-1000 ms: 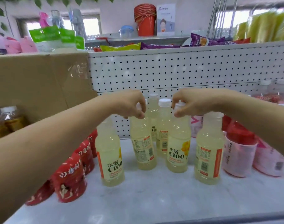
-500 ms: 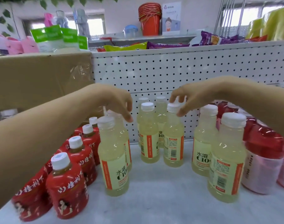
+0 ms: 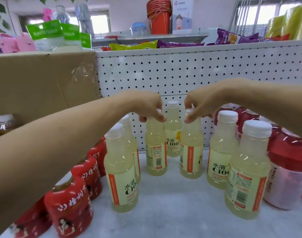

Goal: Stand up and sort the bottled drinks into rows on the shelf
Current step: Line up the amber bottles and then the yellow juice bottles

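Head view: at the far left stood a row of red-wrapped bottles [image 3: 69, 208], at least four that I could count, in front of a cardboard box [image 3: 35, 83]. On the white shelf [image 3: 172, 212] I counted seven pale yellow bottles [image 3: 121, 169], all upright. Two stood one behind the other on the left. My left hand [image 3: 146, 103] reached over them, its fingertips pinched on the cap of the third bottle [image 3: 155, 150], which hung directly below the hand. One bottle stood alone at the back by the pegboard [image 3: 181, 74], between my hands. My right hand [image 3: 201, 103] pinched the cap of the fifth bottle [image 3: 191, 152] just under it. Two more yellow ones stood to the right. Beyond them were red-and-pink bottles [image 3: 289, 169], too crowded to count.
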The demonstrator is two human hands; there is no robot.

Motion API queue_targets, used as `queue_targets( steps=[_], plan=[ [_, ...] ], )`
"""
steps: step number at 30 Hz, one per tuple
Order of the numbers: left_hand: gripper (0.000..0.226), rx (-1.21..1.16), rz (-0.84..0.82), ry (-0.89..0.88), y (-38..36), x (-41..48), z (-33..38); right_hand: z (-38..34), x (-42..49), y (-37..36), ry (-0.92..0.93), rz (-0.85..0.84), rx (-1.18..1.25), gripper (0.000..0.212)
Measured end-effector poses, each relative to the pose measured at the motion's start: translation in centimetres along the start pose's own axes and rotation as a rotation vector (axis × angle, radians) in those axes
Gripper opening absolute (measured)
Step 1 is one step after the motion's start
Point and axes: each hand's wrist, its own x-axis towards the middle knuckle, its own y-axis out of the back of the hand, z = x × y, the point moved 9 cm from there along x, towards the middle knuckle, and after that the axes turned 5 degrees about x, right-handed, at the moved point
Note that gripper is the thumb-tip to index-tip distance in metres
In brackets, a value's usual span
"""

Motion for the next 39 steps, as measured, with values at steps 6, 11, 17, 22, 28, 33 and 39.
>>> queue_targets(
  steps=[6,11,17,22,28,33,39],
  plan=[
    [0.038,0.015,-0.019,0.009,0.1,-0.1,0.0,0.3,0.1,0.0,-0.053,0.063,0.008,0.064],
    [0.031,-0.017,-0.040,-0.123,0.0,-0.6,0.7,-0.1,-0.2,-0.2,0.038,0.066,0.090,0.043],
    [0.039,-0.084,0.021,-0.074,0.2,-0.7,0.8,-0.3,-0.1,0.2,0.023,0.127,0.091,0.047],
    [0.043,0.018,0.032,0.001,-0.2,-0.1,0.5,-1.2,-0.1,1.0,-0.028,0.319,-0.021,0.062],
    [0.026,-0.019,0.015,-0.102,-0.1,-1.2,0.7,-1.4,-1.1,0.0,0.057,0.103,0.172,0.048],
    [0.046,-0.046,0.059,-0.029,-0.2,-0.9,-0.3,-2.4,-0.1,-0.1,0.060,0.150,0.151,0.047],
    [0.046,-0.095,0.104,-0.062,-0.4,-0.2,-0.2,-3.1,1.0,-0.2,0.046,0.167,0.130,0.052]
  ],
)
